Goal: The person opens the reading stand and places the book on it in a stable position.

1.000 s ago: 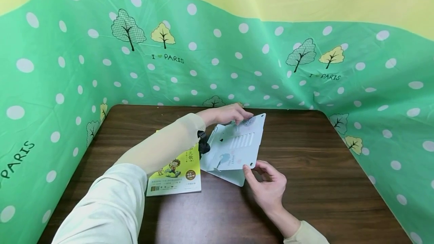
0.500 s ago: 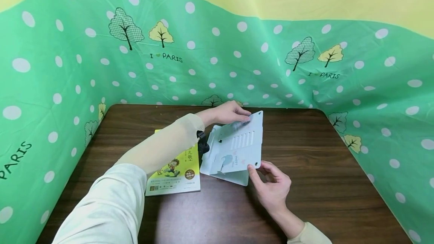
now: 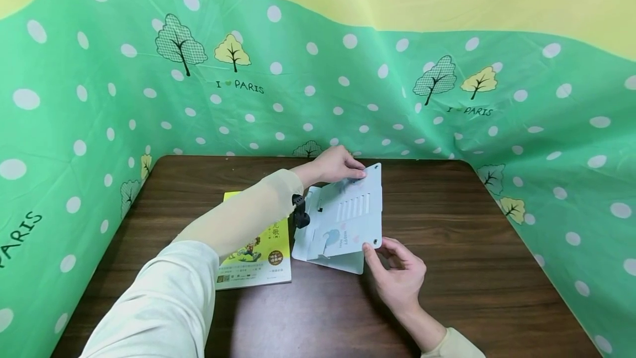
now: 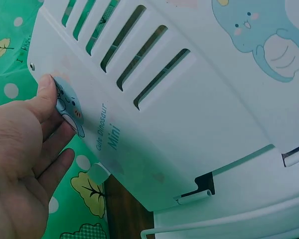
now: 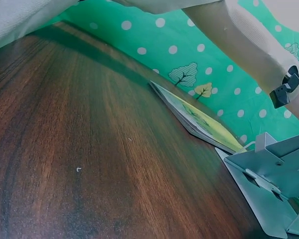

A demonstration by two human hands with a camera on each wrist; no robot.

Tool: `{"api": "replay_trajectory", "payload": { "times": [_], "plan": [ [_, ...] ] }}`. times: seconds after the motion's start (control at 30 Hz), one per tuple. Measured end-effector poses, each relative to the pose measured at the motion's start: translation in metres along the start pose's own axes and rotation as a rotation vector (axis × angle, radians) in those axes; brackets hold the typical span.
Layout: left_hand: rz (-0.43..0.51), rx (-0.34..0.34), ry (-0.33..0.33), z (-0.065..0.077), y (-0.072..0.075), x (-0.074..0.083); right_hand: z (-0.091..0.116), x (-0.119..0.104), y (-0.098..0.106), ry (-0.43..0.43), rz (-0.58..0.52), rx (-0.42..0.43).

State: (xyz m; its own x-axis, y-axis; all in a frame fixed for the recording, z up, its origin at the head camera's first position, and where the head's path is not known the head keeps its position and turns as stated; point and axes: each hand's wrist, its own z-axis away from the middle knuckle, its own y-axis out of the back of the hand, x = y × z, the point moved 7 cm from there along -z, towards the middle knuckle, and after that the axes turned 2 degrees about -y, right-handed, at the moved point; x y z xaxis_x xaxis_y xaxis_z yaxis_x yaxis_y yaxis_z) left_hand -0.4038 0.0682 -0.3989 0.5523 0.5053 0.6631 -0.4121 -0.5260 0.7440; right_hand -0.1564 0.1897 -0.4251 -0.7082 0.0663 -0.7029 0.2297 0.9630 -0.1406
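A pale blue metal book stand with cartoon dinosaurs and slots stands on the table, its panel tilted up from a flat base plate. My left hand pinches the panel's far edge. In the left wrist view, the thumb of that left hand lies on the printed face and the fingers go behind the edge. Near the panel's front right corner, my right hand holds on with thumb and fingers. The right wrist view has the stand from the side; the right hand is out of that picture.
A yellow children's book lies flat left of the stand, partly under my left forearm. The dark wooden table is walled by a green dotted cloth. A black wrist camera sits close to the stand's left side.
The panel has turned slightly, its near corner shifting right together with my right hand. My left thumb and fingers have straightened along the far edge. The view has drifted a little.
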Motion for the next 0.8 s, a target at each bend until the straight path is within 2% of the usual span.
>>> {"api": "replay_trajectory", "payload": {
  "times": [0.3,0.53,0.8],
  "plan": [
    [-0.007,0.028,0.063,0.003,0.004,-0.002,-0.001,-0.002,0.004,0.024,-0.008,0.003],
    [0.02,0.037,0.074,0.003,0.006,-0.008,-0.002,-0.001,0.01,0.031,-0.052,0.029],
    [0.0,0.063,0.136,0.005,0.012,-0.019,-0.003,0.005,0.02,0.021,-0.007,0.091]
  ]
}}
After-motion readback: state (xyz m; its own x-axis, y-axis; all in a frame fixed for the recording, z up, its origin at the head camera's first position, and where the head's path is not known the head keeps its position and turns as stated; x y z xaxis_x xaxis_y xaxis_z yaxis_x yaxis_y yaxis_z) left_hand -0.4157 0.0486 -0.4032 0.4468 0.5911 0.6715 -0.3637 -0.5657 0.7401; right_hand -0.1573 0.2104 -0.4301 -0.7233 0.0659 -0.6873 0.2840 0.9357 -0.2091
